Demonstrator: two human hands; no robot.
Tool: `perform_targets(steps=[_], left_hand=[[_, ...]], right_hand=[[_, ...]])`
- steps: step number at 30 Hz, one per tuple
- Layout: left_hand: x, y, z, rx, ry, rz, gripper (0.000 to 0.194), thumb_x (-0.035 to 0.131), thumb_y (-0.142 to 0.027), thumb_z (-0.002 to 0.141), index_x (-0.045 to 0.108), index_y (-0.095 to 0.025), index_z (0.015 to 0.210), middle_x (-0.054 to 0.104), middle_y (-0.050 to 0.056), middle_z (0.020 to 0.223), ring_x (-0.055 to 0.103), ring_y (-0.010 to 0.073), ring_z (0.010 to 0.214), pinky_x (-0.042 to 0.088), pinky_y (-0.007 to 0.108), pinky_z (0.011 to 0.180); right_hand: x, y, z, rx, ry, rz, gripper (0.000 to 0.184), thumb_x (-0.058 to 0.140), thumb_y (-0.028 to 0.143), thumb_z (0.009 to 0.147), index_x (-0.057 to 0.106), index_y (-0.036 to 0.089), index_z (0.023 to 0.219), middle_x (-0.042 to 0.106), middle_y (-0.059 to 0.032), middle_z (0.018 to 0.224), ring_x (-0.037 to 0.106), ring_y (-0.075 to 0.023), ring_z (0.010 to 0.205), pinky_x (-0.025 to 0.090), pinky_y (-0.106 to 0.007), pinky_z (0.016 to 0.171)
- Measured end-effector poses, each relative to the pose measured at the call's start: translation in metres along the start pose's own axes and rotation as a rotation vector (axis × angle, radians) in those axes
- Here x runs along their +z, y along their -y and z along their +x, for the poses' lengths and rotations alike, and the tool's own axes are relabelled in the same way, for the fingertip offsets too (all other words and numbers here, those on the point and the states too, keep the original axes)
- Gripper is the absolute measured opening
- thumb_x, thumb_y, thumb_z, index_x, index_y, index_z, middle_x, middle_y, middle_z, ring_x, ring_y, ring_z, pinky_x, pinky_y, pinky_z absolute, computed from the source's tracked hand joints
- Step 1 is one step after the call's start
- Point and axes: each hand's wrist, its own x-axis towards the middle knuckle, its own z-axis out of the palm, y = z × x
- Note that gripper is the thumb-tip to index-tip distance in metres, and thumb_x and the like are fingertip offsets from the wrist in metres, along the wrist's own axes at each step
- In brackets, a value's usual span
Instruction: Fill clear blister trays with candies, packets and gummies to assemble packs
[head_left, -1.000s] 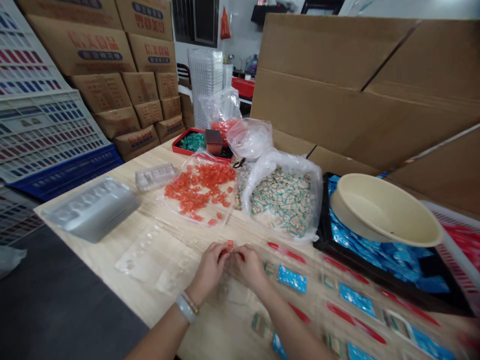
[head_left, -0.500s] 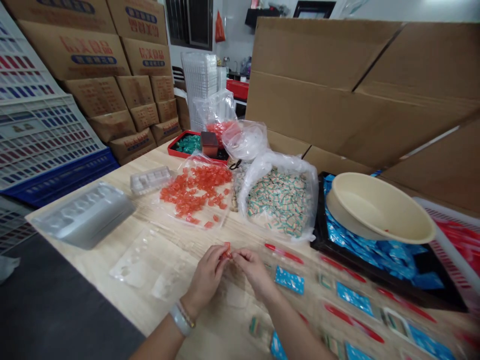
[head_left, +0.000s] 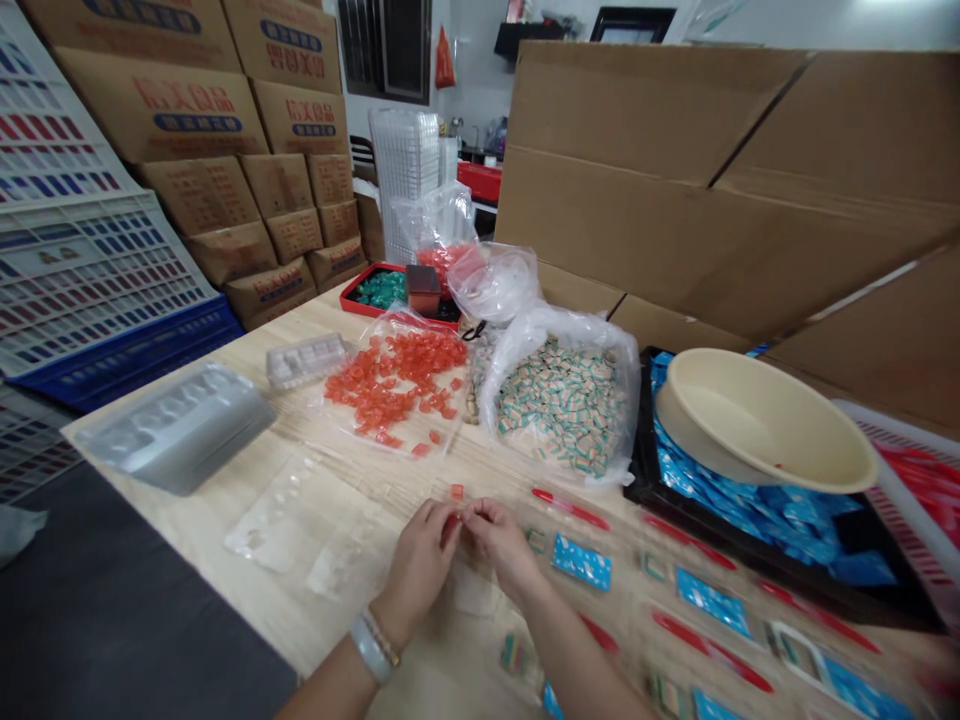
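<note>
My left hand (head_left: pixel 416 565) and my right hand (head_left: pixel 502 545) meet at the fingertips over the light wood table (head_left: pixel 247 400), pinching a small red piece (head_left: pixel 450 525). A small orange cube (head_left: pixel 456 492) sits just beyond my fingertips. Farther back lie a heap of orange-red candies (head_left: pixel 394 385) on a plastic bag and an open bag of striped wrapped sweets (head_left: pixel 562 405). To the right of my hands, red sticks (head_left: pixel 570 508) and blue packets (head_left: pixel 581 562) lie in rows. Clear plastic inserts (head_left: pixel 292 525) lie left of my left hand.
A beige bowl (head_left: pixel 765 410) rests on blue packets in a black tray (head_left: pixel 750 530). A red tray (head_left: pixel 379 290) holds green sweets. Grey plastic trays (head_left: pixel 180 430) sit at the table's left edge. Cardboard sheets (head_left: pixel 675 170), stacked cartons (head_left: pixel 187 120) and crates (head_left: pixel 90 280) surround the table.
The orange cube that was up at my fingertips now sits slightly beyond them. My hands have shifted slightly, and the whole view has moved a little.
</note>
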Motion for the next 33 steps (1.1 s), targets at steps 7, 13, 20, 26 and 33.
perform_targets(steps=[7,13,20,26,33], left_hand=[[0.003,0.009,0.013,-0.077,0.121,0.17,0.027,0.043,-0.007,0.074,0.059,-0.016,0.094,0.056,0.007,0.089,0.052,0.0179,0.085,0.042,0.035,0.081],[-0.001,0.016,0.012,-0.066,0.11,0.046,0.037,0.043,-0.003,0.071,0.056,-0.017,0.102,0.052,0.005,0.093,0.051,0.0151,0.088,0.043,0.031,0.082],[-0.006,0.013,0.013,-0.034,0.104,-0.03,0.036,0.049,-0.006,0.069,0.057,-0.019,0.102,0.055,0.005,0.095,0.051,0.0161,0.09,0.042,0.032,0.084],[-0.008,0.015,0.017,-0.167,0.114,-0.084,0.031,0.049,-0.004,0.066,0.058,-0.014,0.093,0.059,0.006,0.09,0.054,0.0148,0.081,0.044,0.028,0.075],[-0.008,0.019,0.017,-0.119,0.131,0.096,0.036,0.043,-0.003,0.068,0.057,-0.015,0.1,0.056,0.007,0.092,0.052,0.0154,0.086,0.041,0.028,0.08]], right_hand=[[0.002,-0.011,0.024,-0.123,-0.205,-0.437,0.009,0.048,0.016,0.062,0.051,0.017,0.053,0.051,0.0027,0.051,0.045,-0.0117,0.052,0.032,-0.023,0.053],[0.003,-0.012,0.027,-0.105,-0.18,-0.377,0.011,0.05,0.021,0.063,0.049,0.018,0.053,0.05,0.0024,0.052,0.045,-0.0117,0.053,0.033,-0.023,0.054],[-0.001,0.001,0.018,-0.028,0.069,-0.236,0.021,0.051,0.037,0.064,0.046,0.017,0.059,0.035,0.0085,0.043,0.03,-0.0063,0.039,0.026,-0.02,0.042],[0.002,-0.008,0.027,-0.143,-0.094,-0.551,0.013,0.044,0.02,0.067,0.045,0.017,0.054,0.046,0.0042,0.048,0.042,-0.01,0.049,0.031,-0.021,0.049],[0.007,-0.013,0.029,-0.213,-0.178,-0.766,0.016,0.042,0.011,0.069,0.052,0.016,0.057,0.057,-0.0041,0.061,0.049,-0.014,0.059,0.033,-0.024,0.057]])
